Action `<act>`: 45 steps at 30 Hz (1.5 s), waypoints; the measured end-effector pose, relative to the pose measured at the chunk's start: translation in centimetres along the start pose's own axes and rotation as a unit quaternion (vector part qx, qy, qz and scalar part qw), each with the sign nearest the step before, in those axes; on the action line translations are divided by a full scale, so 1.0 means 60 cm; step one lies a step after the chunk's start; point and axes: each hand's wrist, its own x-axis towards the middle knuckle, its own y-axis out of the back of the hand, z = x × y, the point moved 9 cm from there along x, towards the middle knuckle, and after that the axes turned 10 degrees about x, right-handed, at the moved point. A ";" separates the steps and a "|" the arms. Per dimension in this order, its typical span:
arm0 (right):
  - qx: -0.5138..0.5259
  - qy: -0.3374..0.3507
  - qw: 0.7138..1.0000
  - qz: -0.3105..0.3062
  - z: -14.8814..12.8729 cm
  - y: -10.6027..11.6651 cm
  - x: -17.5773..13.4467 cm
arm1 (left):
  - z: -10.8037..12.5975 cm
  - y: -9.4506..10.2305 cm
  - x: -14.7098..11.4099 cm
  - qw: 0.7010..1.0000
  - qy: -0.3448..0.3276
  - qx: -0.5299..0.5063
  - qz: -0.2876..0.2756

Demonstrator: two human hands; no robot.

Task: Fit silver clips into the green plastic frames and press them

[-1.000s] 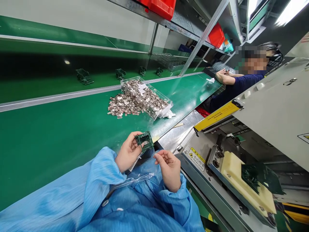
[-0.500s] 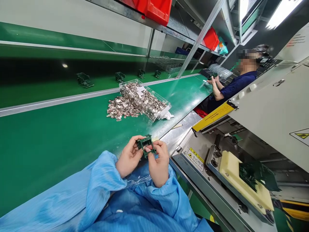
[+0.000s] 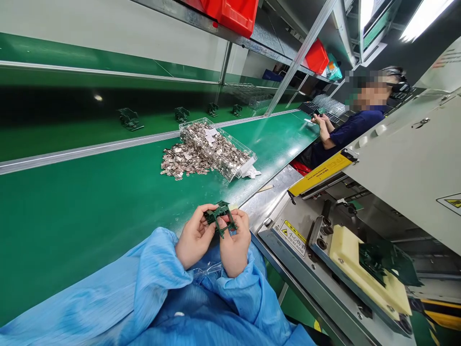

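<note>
Both hands hold a dark green plastic frame (image 3: pixel 220 217) with an open middle, above the near edge of the green work surface (image 3: pixel 108 202). My left hand (image 3: pixel 196 235) pinches its left side between thumb and fingers. On the right side, my right hand (image 3: pixel 235 242) is closed on the frame, its thumb lying at the opening. Whether a small piece is between the right fingers cannot be made out. Beyond the hands, a clear plastic box (image 3: pixel 230 173) full of small metal pieces lies tilted, with a heap of metal pieces (image 3: pixel 183 159) spilling beside it.
At the right stands a machine with a cream fixture (image 3: pixel 345 250) holding a dark green part (image 3: pixel 374 262) and a warning label (image 3: pixel 292 236). Several green frames (image 3: pixel 130 119) stand behind the metal rail. A co-worker (image 3: pixel 363 120) sits farther along, holding a green part. Red bins (image 3: pixel 234 17) sit overhead.
The green frame has turned and tilted slightly in my hands, shifting a little to the right. Both hands keep their grip on it. The co-worker's hands have moved slightly.
</note>
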 end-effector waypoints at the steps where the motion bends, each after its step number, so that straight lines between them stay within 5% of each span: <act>1: 0.019 -0.010 1.000 0.006 0.005 0.001 0.000 | 0.001 0.000 0.000 1.000 0.000 0.004 0.001; 9: 0.222 -0.087 0.971 -0.031 0.035 0.008 -0.001 | 0.021 -0.002 0.001 0.999 -0.014 0.008 -0.032; 14: 0.214 -0.083 0.970 -0.081 0.024 0.041 0.005 | 0.034 -0.017 -0.005 0.996 -0.016 0.023 -0.079; 22: 0.251 -0.094 0.962 -0.046 0.034 0.056 -0.019 | 0.035 -0.054 -0.031 0.990 -0.007 0.094 -0.106; 26: 0.236 -0.074 0.963 -0.108 0.019 0.083 -0.023 | 0.045 -0.075 -0.031 0.985 0.000 0.095 -0.147; 32: 0.107 0.058 0.978 -0.170 -0.063 0.172 -0.034 | 0.090 -0.146 -0.034 0.951 0.020 0.132 -0.279; 36: 0.082 0.079 0.986 -0.122 -0.082 0.235 -0.045 | 0.109 -0.211 -0.042 0.926 0.036 0.117 -0.357; 42: 0.046 0.103 0.992 -0.059 -0.083 0.292 -0.061 | 0.093 -0.275 -0.043 0.923 0.034 0.116 -0.366; 45: 0.038 0.112 0.992 -0.030 -0.094 0.324 -0.073 | 0.101 -0.303 -0.056 0.898 0.037 0.114 -0.424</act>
